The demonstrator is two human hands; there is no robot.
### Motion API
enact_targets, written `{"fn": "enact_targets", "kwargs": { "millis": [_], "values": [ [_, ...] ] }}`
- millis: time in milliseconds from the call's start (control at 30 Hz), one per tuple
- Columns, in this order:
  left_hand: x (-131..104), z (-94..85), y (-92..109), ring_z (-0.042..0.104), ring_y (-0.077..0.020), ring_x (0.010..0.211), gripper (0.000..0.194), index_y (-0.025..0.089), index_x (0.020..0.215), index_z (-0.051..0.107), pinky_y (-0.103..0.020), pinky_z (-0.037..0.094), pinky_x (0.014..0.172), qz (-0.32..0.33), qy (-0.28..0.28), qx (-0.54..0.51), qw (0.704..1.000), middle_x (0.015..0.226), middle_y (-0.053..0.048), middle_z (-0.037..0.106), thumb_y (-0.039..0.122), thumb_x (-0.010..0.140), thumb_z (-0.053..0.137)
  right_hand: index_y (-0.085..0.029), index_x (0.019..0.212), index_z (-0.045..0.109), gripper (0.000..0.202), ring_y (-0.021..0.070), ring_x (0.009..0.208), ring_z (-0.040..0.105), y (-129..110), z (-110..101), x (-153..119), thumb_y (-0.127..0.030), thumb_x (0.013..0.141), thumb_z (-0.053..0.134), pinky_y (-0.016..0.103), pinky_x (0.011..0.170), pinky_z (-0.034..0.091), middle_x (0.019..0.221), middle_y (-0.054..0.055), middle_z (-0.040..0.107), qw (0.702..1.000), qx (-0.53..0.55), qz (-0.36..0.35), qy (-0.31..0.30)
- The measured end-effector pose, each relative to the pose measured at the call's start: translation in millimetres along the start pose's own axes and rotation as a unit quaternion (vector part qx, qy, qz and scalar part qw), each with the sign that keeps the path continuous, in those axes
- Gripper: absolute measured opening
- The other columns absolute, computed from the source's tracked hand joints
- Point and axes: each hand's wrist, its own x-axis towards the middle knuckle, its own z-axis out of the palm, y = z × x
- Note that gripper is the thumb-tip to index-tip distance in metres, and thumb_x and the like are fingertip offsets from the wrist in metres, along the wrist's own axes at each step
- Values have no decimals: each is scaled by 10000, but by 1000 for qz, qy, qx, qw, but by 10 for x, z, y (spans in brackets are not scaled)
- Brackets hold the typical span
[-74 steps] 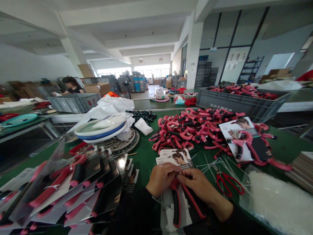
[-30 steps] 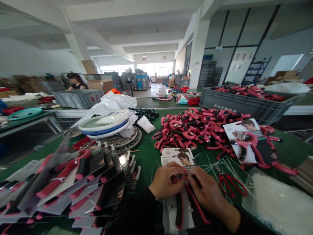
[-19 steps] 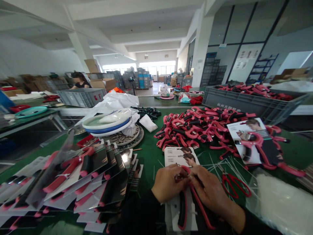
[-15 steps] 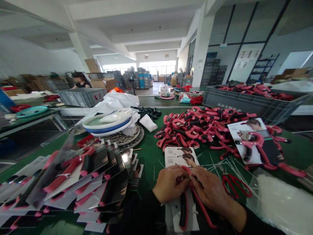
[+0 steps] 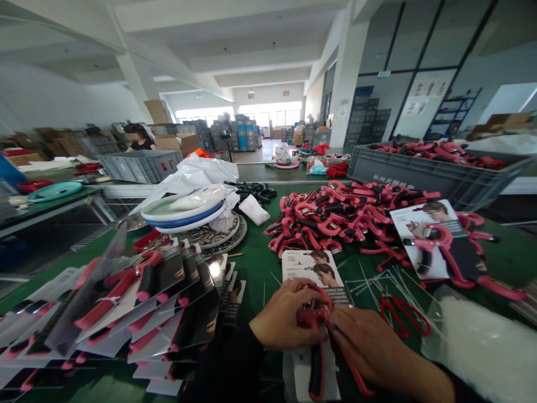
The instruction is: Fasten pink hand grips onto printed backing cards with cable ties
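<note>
A pink and black hand grip strengthener lies on a printed backing card in front of me, handles toward my body. My left hand is closed around its upper left part, with the thumb below and the fingers curled over the top. From the other side my right hand holds the right handle near the card's edge, fingers pressed together and their tips partly hidden. To the right lie red-handled scissors and several thin white cable ties.
Carded hand grips are stacked at left. Loose pink grips form a heap ahead, beside another carded grip. A grey crate of grips stands behind. White-and-blue trays and a plastic bag also lie here.
My left hand has shifted left and its fingers have spread over the grip's top, baring more of the pink part. My right hand has slid slightly right and down.
</note>
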Motion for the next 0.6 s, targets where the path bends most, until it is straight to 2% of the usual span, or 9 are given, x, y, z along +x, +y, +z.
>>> {"fn": "enact_targets", "kwargs": {
  "millis": [67, 167, 300, 400, 500, 533, 600],
  "values": [
    [-18, -5, -8, 530, -216, 1098, 448, 296, 1075, 625, -318, 394, 975, -22, -19, 4, 1000, 1220, -23, 552, 378, 642, 709, -184, 912, 526, 172, 207, 787, 596, -26, -23, 22, -115, 857, 379, 329, 693, 485, 859, 80, 624, 1000, 6, -7, 14],
    [9, 48, -22, 590, -201, 995, 291, 263, 1005, 649, -314, 461, 886, -77, -3, 17, 997, 1159, -40, 575, 363, 733, 621, -191, 932, 481, 174, 196, 909, 565, -117, -57, 76, -94, 879, 346, 339, 798, 465, 932, 85, 602, 995, 63, -2, 71],
    [120, 86, -39, 615, -182, 844, 225, 245, 891, 661, -285, 501, 753, -110, 14, 36, 993, 1003, -21, 609, 333, 684, 667, -207, 818, 424, 150, 154, 670, 559, -268, 0, 97, -130, 903, 326, 269, 608, 469, 745, 38, 561, 979, 112, 105, 134],
    [186, 65, -46, 610, -195, 829, 249, 217, 859, 655, -295, 504, 715, -109, 23, 44, 993, 960, -35, 620, 354, 655, 700, -200, 800, 440, 149, 174, 602, 560, -364, 166, 16, -89, 843, 350, 282, 532, 443, 705, 51, 570, 984, 25, 131, 118],
    [204, 46, -54, 571, -235, 1005, 293, 230, 906, 670, -335, 484, 813, -75, 22, 46, 996, 1071, -62, 613, 389, 662, 706, -177, 870, 492, 229, 222, 645, 576, -419, 300, -92, -38, 713, 400, 328, 560, 444, 757, 86, 601, 989, -83, 97, 72],
    [203, 44, -59, 531, -233, 1092, 275, 255, 937, 676, -337, 459, 869, -54, 18, 44, 997, 1135, -59, 596, 367, 686, 693, -174, 879, 497, 242, 225, 650, 576, -424, 310, -117, -37, 702, 405, 333, 569, 446, 762, 89, 602, 989, -95, 92, 67],
    [199, 45, -76, 444, -204, 1213, 270, 316, 997, 679, -322, 392, 962, -6, 4, 37, 999, 1251, -32, 545, 305, 727, 669, -180, 852, 489, 178, 207, 646, 573, -409, 278, -147, -61, 758, 396, 316, 572, 450, 746, 77, 594, 991, -65, 88, 74]
  ]
}}
